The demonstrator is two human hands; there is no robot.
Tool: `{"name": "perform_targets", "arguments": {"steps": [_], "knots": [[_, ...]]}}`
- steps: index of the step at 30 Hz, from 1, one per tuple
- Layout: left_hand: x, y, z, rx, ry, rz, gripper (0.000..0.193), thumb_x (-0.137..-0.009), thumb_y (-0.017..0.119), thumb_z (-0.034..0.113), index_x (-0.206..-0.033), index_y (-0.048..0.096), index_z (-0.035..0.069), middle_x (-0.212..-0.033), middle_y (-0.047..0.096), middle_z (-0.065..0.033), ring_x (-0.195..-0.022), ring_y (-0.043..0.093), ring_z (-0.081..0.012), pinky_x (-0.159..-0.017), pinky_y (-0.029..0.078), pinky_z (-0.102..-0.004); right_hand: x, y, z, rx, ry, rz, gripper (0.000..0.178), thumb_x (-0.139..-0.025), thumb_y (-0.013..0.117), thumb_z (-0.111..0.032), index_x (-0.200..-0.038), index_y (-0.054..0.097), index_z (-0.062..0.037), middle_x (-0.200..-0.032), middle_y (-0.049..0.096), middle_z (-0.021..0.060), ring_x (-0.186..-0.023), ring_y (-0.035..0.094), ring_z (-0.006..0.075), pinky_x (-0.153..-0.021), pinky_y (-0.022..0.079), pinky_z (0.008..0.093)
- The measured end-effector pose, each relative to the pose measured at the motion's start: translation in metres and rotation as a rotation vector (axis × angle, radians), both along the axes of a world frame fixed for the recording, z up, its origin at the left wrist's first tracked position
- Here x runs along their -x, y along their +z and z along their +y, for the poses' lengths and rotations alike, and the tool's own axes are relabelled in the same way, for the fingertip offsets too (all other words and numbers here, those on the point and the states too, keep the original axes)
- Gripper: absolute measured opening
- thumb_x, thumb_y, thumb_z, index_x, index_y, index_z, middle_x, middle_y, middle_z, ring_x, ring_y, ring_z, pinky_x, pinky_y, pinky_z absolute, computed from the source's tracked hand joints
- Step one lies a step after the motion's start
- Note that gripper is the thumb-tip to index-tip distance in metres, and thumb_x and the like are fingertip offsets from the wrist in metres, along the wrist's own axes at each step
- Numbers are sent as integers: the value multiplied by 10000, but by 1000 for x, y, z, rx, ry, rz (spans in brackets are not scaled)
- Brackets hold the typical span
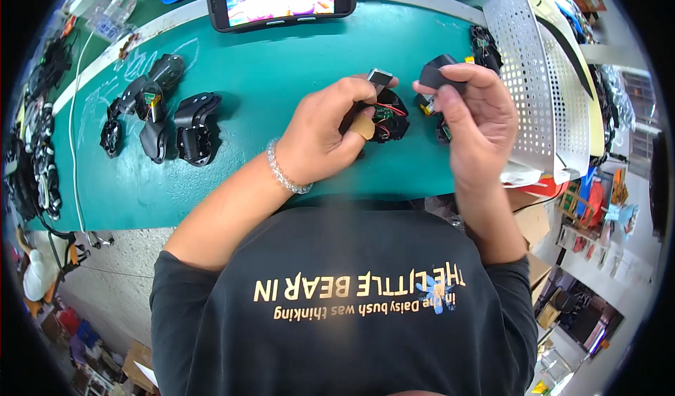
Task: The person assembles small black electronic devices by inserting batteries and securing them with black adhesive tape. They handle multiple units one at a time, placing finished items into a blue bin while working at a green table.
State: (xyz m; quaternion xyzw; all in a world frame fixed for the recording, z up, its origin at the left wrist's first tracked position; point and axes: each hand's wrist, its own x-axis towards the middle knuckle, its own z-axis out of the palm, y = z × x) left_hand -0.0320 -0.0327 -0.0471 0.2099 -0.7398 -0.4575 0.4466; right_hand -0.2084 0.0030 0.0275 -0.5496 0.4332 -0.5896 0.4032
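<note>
My left hand (325, 123) is closed around an opened black plastic housing (397, 123), inside which a green circuit board and red wires show. A small silver-edged rectangular block (380, 77) stands up at the fingertips of the same hand; whether it is joined to the housing I cannot tell. A tan wrap covers part of its thumb. To the right, my right hand (485, 118) pinches a smooth dark plastic piece (437, 70) between thumb and fingers. Below that piece, partly hidden by the hand, lies another black part with a circuit board (443, 130) on the table.
Several black housings (195, 129) lie on the left of the green table (260, 66). A phone (283, 0) with a lit screen stands at the back. A white perforated basket (524, 80) borders the right side, and a white cable (72, 129) runs along the left.
</note>
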Motion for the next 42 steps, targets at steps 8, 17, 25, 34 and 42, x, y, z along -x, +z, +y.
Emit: {"name": "perform_targets", "arguments": {"steps": [8,17,25,34,42], "knots": [[1,2,3,144,97,42,322,-814,494,-128,-1047,382,64,-1121,561,-211,-943,587,-193,-692,469,-266,-26,-30,3,127,-44,-75,156,-796,614,73,-932,559,20,-932,586,74,-875,566,124,-757,442,248],[6,2,0,198,161,95,410,-656,558,-128,-1006,435,47,-706,517,-97,-566,527,-239,-504,425,-323,-23,-25,-24,29,33,304,145,-783,665,-103,-895,609,-30,-942,542,62,-914,534,166,-759,391,275],[6,5,6,-202,165,208,317,-789,594,-35,-1024,392,30,-907,576,-108,-641,525,-142,-553,428,-270,-19,-29,-27,46,9,251,150,-772,653,-118,-861,584,-20,-906,560,62,-874,516,169,-792,386,296],[0,-2,-1,-342,184,154,108,-877,544,105,-927,532,11,-725,532,-37,-623,430,-90,-546,371,-237,-24,-22,-34,156,102,523,201,-788,652,-145,-913,582,-3,-883,600,85,-862,540,211,-783,413,325],[4,4,-1,-344,263,242,121,-898,537,118,-907,545,-3,-764,566,-28,-662,438,-67,-597,388,-225,-35,-24,-23,55,-64,-117,255,-843,590,22,-1091,532,36,-935,573,44,-814,522,87,-684,388,197]]}}
